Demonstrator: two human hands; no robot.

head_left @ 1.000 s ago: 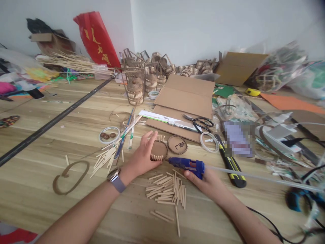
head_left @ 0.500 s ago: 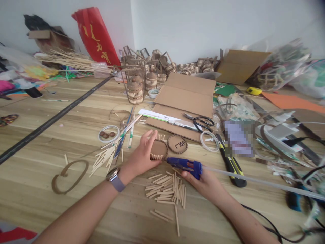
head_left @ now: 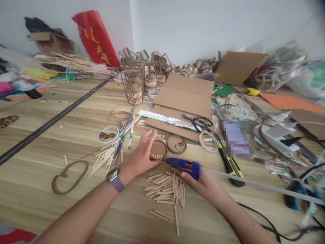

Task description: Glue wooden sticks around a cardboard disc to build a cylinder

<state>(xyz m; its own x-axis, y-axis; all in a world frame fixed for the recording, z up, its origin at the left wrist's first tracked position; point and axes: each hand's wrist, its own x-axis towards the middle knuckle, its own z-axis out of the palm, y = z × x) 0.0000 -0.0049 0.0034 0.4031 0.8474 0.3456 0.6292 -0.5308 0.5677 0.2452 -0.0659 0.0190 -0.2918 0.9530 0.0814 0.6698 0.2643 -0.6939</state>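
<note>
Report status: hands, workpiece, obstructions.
Left hand cupped around round base. Right hand gripping blue glue gun, tip near base. Base partly edged with short sticks. Loose stick pile nearby, not blocking tip.

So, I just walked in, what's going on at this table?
A person's left hand cups a round cardboard piece with short sticks along parts of its rim. The right hand holds a blue glue gun, nozzle close to that rim. Loose cut sticks lie nearer the person; a printed disc lies beside the piece.
</note>
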